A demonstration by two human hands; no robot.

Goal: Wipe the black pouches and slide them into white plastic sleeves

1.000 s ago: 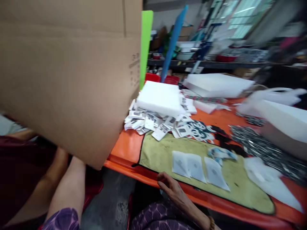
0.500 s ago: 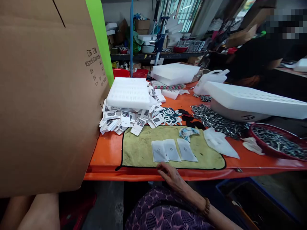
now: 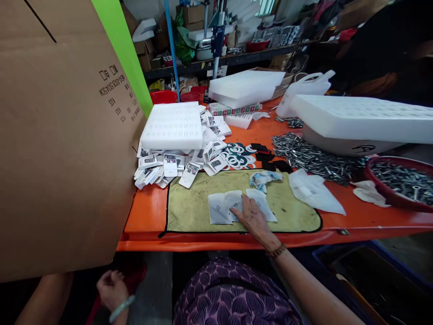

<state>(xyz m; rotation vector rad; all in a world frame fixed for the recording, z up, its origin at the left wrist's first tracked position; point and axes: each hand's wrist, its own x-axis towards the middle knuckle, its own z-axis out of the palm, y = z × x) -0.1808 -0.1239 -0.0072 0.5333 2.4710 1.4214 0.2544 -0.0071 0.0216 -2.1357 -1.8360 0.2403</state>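
My right hand [image 3: 253, 217] lies flat, fingers stretched out, on a row of small clear plastic bags [image 3: 218, 208]. The bags rest on a yellow-green cloth [image 3: 189, 207] at the near edge of the orange table [image 3: 145, 212]. My left hand [image 3: 110, 285], with a pale bangle on its wrist, hangs below the table edge, loosely curled, and nothing shows in it. A heap of small printed cards [image 3: 169, 169] lies beyond the cloth under a white foam tray [image 3: 172, 126].
A big cardboard box [image 3: 61, 149] fills the left side, a green board [image 3: 122, 49] behind it. Right of the cloth: a white plastic bag [image 3: 313, 192], loose metal parts [image 3: 304, 158], a red bowl [image 3: 395, 198] holding more, a long foam block [image 3: 361, 119]. A person in dark clothes [image 3: 382, 45] sits far right.
My right hand has gone from the table's front edge up onto the small bags. My left hand has come into view at the lower left. The view has steadied and tilted down.
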